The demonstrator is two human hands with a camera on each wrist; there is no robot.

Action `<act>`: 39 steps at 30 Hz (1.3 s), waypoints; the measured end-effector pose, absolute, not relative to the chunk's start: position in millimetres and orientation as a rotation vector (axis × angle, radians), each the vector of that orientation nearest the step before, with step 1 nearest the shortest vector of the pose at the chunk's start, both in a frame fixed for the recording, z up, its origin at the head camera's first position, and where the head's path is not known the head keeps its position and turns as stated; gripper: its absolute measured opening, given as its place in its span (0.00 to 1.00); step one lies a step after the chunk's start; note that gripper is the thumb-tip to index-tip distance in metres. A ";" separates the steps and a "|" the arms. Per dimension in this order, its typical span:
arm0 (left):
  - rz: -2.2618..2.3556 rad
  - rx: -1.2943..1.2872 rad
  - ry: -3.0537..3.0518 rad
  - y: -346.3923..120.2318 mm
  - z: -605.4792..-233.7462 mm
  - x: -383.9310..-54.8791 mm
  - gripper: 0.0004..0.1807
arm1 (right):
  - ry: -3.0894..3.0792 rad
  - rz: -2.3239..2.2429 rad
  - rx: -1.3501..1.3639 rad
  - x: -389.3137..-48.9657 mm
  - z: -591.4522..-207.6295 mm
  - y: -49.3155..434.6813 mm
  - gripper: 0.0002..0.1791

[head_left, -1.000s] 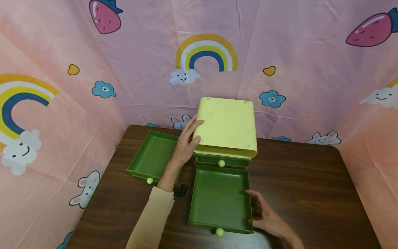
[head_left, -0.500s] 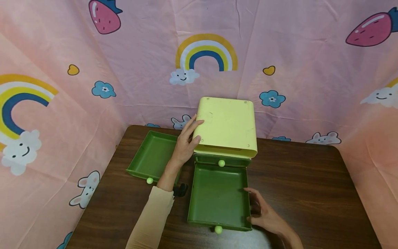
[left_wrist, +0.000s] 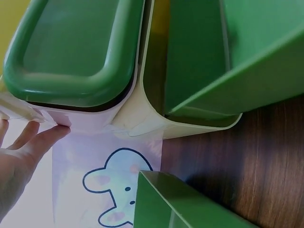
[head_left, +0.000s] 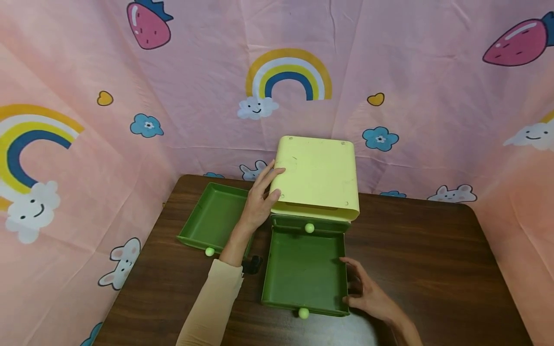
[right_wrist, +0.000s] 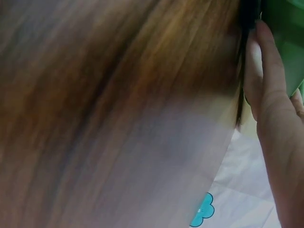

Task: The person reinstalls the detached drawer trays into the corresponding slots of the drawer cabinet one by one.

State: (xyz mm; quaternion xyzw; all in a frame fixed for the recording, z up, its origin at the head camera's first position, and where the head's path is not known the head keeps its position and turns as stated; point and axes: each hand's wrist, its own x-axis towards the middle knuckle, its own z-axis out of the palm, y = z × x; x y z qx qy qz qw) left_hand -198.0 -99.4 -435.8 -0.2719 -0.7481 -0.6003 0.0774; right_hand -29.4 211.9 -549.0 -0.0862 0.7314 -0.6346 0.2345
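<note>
A pale yellow drawer cabinet (head_left: pixel 318 168) stands at the back of the table, with a green upper drawer front (head_left: pixel 287 222) in place. Below it, a green drawer (head_left: pixel 309 269) juts far out toward me, its back end at the cabinet's lower opening (left_wrist: pixel 154 102). My right hand (head_left: pixel 370 295) holds this drawer by its right side wall, fingers and thumb bent at the edge. On the cabinet's upper left edge rests my left hand (head_left: pixel 257 206), fingers spread. In the left wrist view its fingertips (left_wrist: pixel 59 132) touch the cabinet's side wall.
Another green drawer (head_left: pixel 214 216) with a round knob (head_left: pixel 209 252) lies left on the dark wooden table (head_left: pixel 424 259), partly behind my left forearm. A pink patterned cloth (head_left: pixel 207 72) hangs close behind the cabinet and along both sides.
The lower drawer has slid a little farther back toward the cabinet, and my right hand has moved with it. My left hand stays against the cabinet.
</note>
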 end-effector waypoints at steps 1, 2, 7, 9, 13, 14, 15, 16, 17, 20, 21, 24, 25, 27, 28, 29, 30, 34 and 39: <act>-1.802 -0.812 -2.241 -98.9 -435.8 -198.2 0.44 | 2.005 -1.745 -0.231 -30.0 -549.2 212.3 0.51; -1.805 -0.811 -2.238 -98.5 -435.8 -198.5 0.43 | 2.003 -1.749 -0.232 -30.4 -549.5 212.6 0.51; -1.811 -0.811 -2.230 -98.4 -436.9 -199.0 0.43 | 2.002 -1.760 -0.230 -30.8 -550.9 212.6 0.51; -1.815 -0.811 -2.229 -98.5 -437.6 -199.3 0.42 | 2.011 -1.758 -0.221 -30.8 -551.7 212.1 0.51; -1.816 -0.800 -2.247 -98.6 -438.8 -199.6 0.42 | 2.019 -1.751 -0.190 -31.0 -553.3 210.9 0.51; -1.814 -0.795 -2.253 -98.3 -438.4 -199.3 0.43 | 2.023 -1.750 -0.186 -31.3 -553.4 210.8 0.50; -1.811 -0.795 -2.254 -98.1 -438.4 -199.3 0.42 | 2.030 -1.746 -0.180 -31.7 -553.5 210.7 0.50; -1.810 -0.794 -2.255 -97.9 -437.9 -199.0 0.43 | 2.034 -1.742 -0.173 -32.0 -553.2 210.5 0.50; -1.813 -0.792 -2.254 -97.7 -437.5 -198.7 0.43 | 2.043 -1.736 -0.163 -32.3 -553.2 210.4 0.50; -1.817 -0.789 -2.250 -97.5 -437.2 -198.1 0.44 | 2.054 -1.726 -0.135 -33.3 -552.8 209.6 0.51; -1.816 -0.786 -2.249 -97.5 -437.3 -198.1 0.45 | 2.056 -1.724 -0.125 -33.8 -552.7 209.3 0.51; -1.813 -0.783 -2.249 -97.8 -437.4 -197.6 0.46 | 2.046 -1.734 -0.115 -36.2 -552.6 208.1 0.52; -1.812 -0.780 -2.250 -98.0 -437.4 -197.5 0.46 | 2.045 -1.742 -0.120 -37.4 -552.4 207.6 0.52; -1.814 -0.779 -2.250 -97.9 -437.6 -197.2 0.46 | 2.041 -1.754 -0.131 -39.6 -552.5 206.8 0.52; -1.816 -0.785 -2.246 -97.9 -437.4 -197.1 0.45 | 2.035 -1.762 -0.138 -40.6 -552.5 206.6 0.52; -1.818 -0.784 -2.247 -97.8 -437.4 -196.8 0.45 | 2.032 -1.768 -0.145 -41.3 -552.5 206.5 0.52; -1.819 -0.784 -2.246 -97.8 -437.3 -196.7 0.45 | 2.030 -1.770 -0.148 -41.9 -552.3 206.4 0.52; -1.814 -0.779 -2.249 -98.3 -436.8 -196.3 0.46 | 2.015 -1.779 -0.173 -42.9 -551.4 206.1 0.54; -1.813 -0.789 -2.250 -99.0 -436.7 -195.6 0.47 | 1.990 -1.808 -0.233 -44.1 -552.4 206.0 0.58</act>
